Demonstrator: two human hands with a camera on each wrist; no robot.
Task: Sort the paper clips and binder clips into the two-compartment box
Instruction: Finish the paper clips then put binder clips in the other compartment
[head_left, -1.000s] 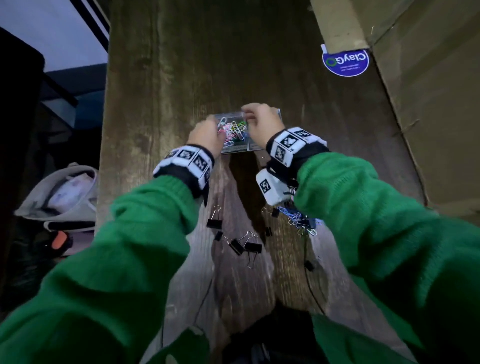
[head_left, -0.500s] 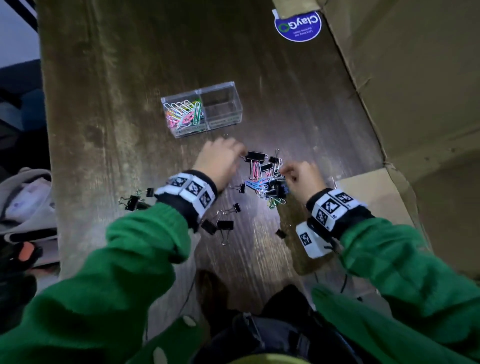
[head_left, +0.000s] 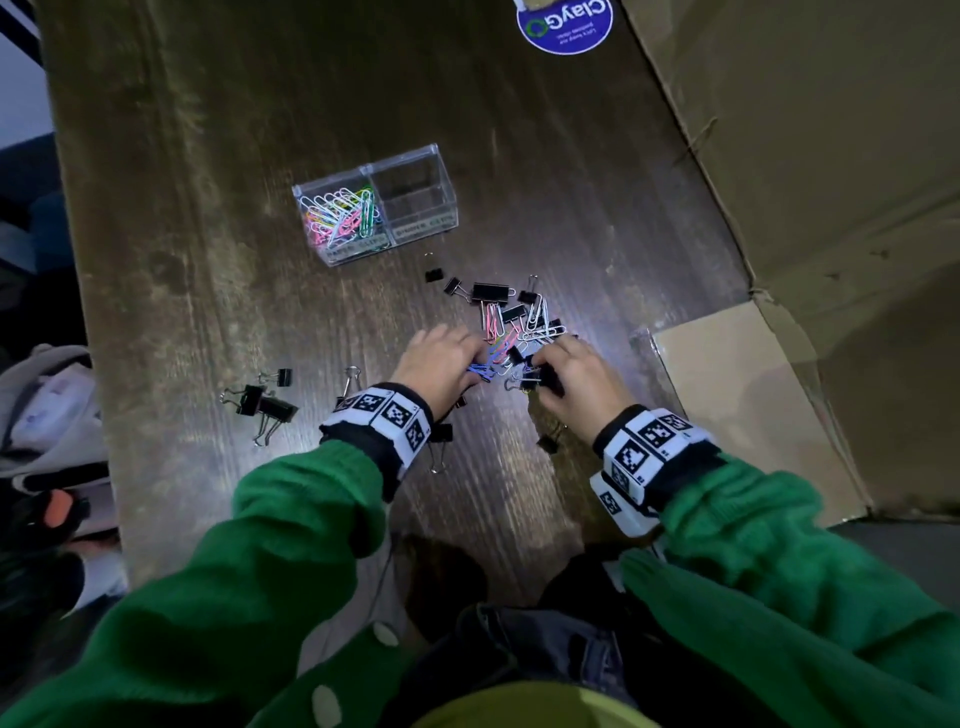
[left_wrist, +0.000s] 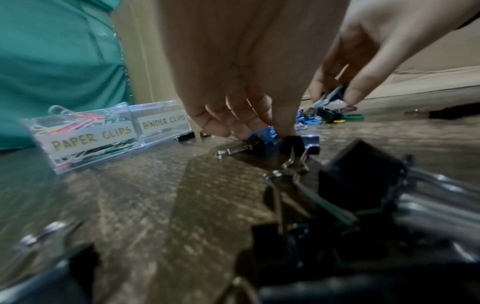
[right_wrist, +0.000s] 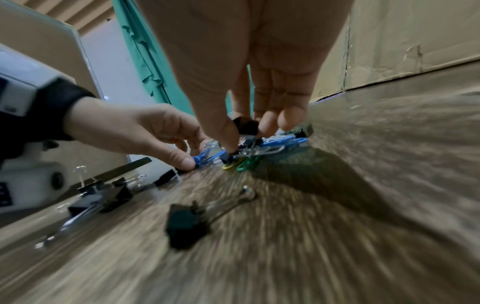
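Blue paper clips (left_wrist: 262, 132) now pinched by left fingers (left_wrist: 284, 125); right fingers (right_wrist: 228, 131) have gripped a binder clip (right_wrist: 246, 124).

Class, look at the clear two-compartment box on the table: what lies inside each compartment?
In the clear plastic two-compartment box, the half labelled PAPER CLIPS holds coloured paper clips. The half labelled BINDER CLIPS looks empty; the labels hide a strip behind the front wall.

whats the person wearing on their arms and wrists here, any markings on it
Both arms are in loose, bright green knit sleeves. Each wrist has a black cuff wrapped by a white band printed with square black-and-white tag markers: one band behind the left hand, one behind the right hand. A white camera block with the same tags sits under the right wrist. The hands are bare, no gloves.
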